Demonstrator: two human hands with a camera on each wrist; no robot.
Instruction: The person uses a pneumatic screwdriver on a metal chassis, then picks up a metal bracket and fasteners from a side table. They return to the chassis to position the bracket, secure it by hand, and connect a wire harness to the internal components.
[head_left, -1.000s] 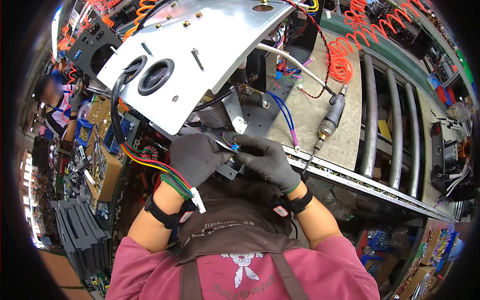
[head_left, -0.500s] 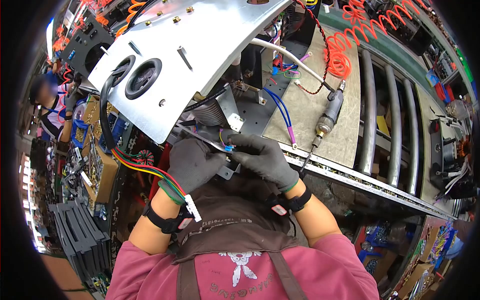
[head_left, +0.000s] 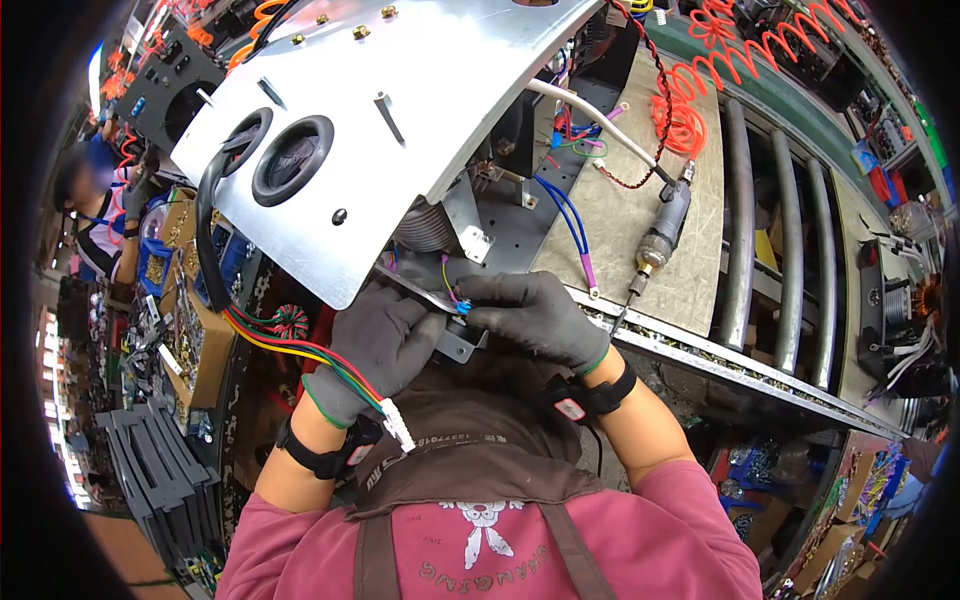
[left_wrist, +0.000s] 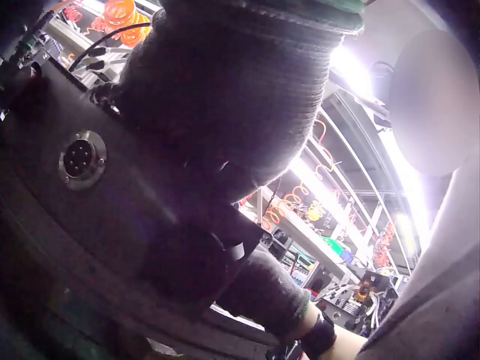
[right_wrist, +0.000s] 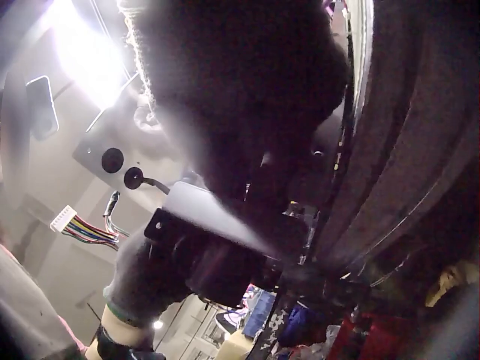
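Both hands wear dark grey gloves. In the head view the right hand (head_left: 535,318) pinches a small blue connector (head_left: 463,308) on a thin yellow and purple wire. Just left of it, the left hand (head_left: 375,345) has its fingers curled at the edge of a dark panel under the silver sheet-metal cover (head_left: 350,150); its fingertips are partly hidden. In the left wrist view that panel (left_wrist: 127,202) carries a round multi-pin socket (left_wrist: 81,159). The right wrist view shows the left hand (right_wrist: 146,277) behind a dark bracket, with the right hand (right_wrist: 240,97) large and dark above.
A cable bundle with a white plug (head_left: 397,425) hangs over the left forearm. An air screwdriver (head_left: 662,235) lies on the board at right, beside metal rollers (head_left: 738,230). Parts boxes (head_left: 205,350) and stacked grey plates (head_left: 160,470) stand left; another person is at far left.
In the head view the cover's lower corner has shifted down. The left hand has moved slightly down and its thumb stands further from the fingers; the right hand stays at the blue connector.
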